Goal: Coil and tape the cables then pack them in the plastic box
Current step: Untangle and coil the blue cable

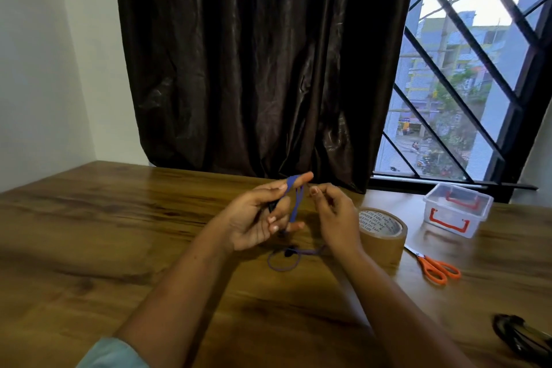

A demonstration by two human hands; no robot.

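Home room — curtain (pixel 263 69), barred window (pixel 466 69)

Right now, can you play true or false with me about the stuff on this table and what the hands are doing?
1. The left hand holds a blue cable. True.
2. The scissors have green handles. False: the handles are orange.
3. The tape lies between the right hand and the box. True.
4. The box has its lid off. False: the lid is on, with red clips showing.
5. Part of the cable lies on the table under the hands. True.
6. The scissors are inside the box. False: they lie on the table, nearer the person than the box.
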